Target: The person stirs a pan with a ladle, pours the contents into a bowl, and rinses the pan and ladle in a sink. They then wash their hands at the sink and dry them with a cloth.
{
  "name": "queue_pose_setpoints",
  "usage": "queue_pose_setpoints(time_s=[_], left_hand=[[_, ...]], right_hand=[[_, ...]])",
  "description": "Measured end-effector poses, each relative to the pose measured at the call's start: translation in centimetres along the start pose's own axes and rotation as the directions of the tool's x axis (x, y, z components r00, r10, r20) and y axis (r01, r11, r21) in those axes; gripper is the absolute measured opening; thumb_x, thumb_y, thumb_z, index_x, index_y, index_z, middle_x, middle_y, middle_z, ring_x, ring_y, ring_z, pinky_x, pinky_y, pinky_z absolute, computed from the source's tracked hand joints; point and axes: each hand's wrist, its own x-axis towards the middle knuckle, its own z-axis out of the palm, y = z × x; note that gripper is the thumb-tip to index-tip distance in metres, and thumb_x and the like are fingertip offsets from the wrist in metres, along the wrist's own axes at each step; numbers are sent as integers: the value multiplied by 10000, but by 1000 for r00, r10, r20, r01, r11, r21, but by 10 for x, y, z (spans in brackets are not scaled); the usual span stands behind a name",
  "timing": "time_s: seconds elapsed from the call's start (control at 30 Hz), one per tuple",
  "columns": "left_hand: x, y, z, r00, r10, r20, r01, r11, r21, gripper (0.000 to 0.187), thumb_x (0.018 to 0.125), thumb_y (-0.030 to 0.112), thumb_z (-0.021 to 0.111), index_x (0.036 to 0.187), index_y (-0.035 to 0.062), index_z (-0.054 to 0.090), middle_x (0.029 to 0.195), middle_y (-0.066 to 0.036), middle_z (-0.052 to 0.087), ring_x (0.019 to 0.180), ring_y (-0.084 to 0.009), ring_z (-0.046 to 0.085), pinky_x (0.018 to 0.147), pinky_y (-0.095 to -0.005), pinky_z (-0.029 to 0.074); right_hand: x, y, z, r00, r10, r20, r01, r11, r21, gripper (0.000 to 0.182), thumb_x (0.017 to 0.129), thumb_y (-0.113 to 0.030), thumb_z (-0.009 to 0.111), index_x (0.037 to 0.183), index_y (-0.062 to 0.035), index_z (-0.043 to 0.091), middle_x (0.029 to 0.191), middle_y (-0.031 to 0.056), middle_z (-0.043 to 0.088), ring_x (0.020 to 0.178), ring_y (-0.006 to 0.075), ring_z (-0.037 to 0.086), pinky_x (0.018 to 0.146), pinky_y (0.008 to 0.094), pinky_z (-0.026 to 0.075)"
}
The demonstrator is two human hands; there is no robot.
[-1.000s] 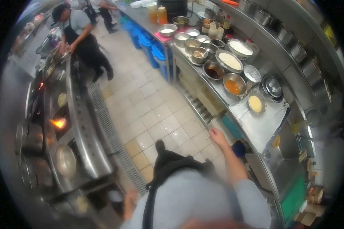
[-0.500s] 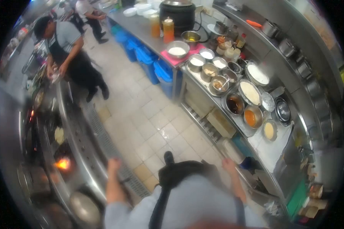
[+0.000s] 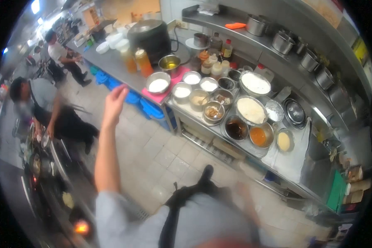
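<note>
My left hand (image 3: 117, 98) is raised in front of me at the end of an outstretched arm, fingers drawn together with nothing showing in them. In this view it is nearest to the metal bowl of white powder (image 3: 158, 85) on a pink cloth (image 3: 181, 77), with blue bins (image 3: 152, 108) lower down behind it. My right hand (image 3: 243, 189) hangs low by the counter's front edge, smeared by motion. On the counter above it stand a bowl of dark sauce (image 3: 236, 127), a bowl of orange sauce (image 3: 258, 136) and a bowl of pale yellow contents (image 3: 284, 141).
Squeeze bottles (image 3: 144, 63) and a large black pot (image 3: 148, 40) stand further along the counter. Saucepans (image 3: 282, 42) line the shelf above. To my left, a flame (image 3: 82, 227) burns on the stove, where a co-worker (image 3: 45, 101) stands. Another person (image 3: 60, 53) is further back.
My view has turned right towards the counter. My left hand has risen and swung forward from beside the stove; my right hand has become blurred.
</note>
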Motion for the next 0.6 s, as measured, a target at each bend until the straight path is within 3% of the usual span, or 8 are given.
queue_pose_setpoints(time_s=[0.03, 0.07, 0.1, 0.23, 0.27, 0.33, 0.4, 0.6], left_hand=[[20, 28, 16, 999, 19, 27, -18, 999, -33, 421, 985, 263, 647, 1300, -15, 619, 1187, -112, 684, 1112, -171, 623, 985, -315, 462], [37, 56, 31, 998, 37, 46, -34, 997, -67, 423, 989, 264, 645, 1310, -10, 611, 1196, -113, 678, 1117, -170, 624, 974, -319, 475], [57, 75, 45, 995, 73, 63, -64, 989, -133, 430, 993, 264, 641, 1324, -7, 596, 1211, -110, 670, 1116, -167, 627, 953, -320, 489], [116, 148, 90, 979, 195, 62, -173, 949, -262, 462, 1000, 260, 635, 1372, 2, 545, 1270, -105, 641, 1119, -169, 634, 901, -317, 523], [128, 163, 101, 975, 211, 62, -185, 940, -287, 459, 1003, 250, 629, 1379, 3, 535, 1291, -109, 633, 1126, -170, 636, 894, -306, 527], [153, 185, 117, 964, 259, 62, -233, 934, -272, 469, 1000, 248, 631, 1380, -9, 530, 1289, -121, 636, 1134, -177, 638, 902, -313, 535], [183, 196, 132, 958, 275, 82, -246, 934, -259, 476, 999, 247, 633, 1381, -15, 525, 1288, -125, 637, 1136, -183, 640, 913, -319, 536], [293, 195, 172, 938, 314, 143, -257, 913, -318, 513, 996, 247, 638, 1394, -42, 496, 1280, -141, 636, 1138, -215, 648, 972, -337, 533]], right_hand=[[-6, 20, 14, 989, 146, 20, -145, 937, 318, 288, 931, -251, 646, 1015, 23, 673, 794, 132, 687, 677, 209, 698, 574, 342, 539], [-3, 35, 18, 959, 268, 88, -267, 761, 592, 274, 934, -240, 644, 1014, 20, 675, 792, 121, 681, 657, 202, 693, 538, 331, 533], [8, 34, 12, 963, 256, 86, -256, 763, 594, 274, 934, -240, 644, 1014, 20, 675, 792, 121, 681, 657, 202, 693, 538, 331, 533], [22, 6, -10, 859, 446, 252, -510, 698, 502, 164, 902, -131, 626, 984, 1, 676, 786, 84, 656, 626, 192, 672, 496, 312, 519], [36, 12, -17, 864, 440, 245, -501, 703, 504, 164, 902, -131, 626, 984, 1, 676, 786, 84, 656, 626, 192, 672, 496, 312, 519], [61, 17, -23, 828, 536, 168, -504, 577, 643, 133, 885, -97, 621, 960, -1, 674, 769, 75, 647, 607, 181, 653, 487, 298, 506], [82, 29, -27, 871, 486, 73, -438, 699, 566, 123, 897, -100, 609, 961, -16, 672, 773, 65, 636, 621, 171, 647, 475, 295, 481], [118, -25, -49, 846, 526, -84, -361, 682, 637, 144, 926, -136, 591, 984, -22, 657, 776, 62, 634, 627, 171, 653, 479, 294, 483]])
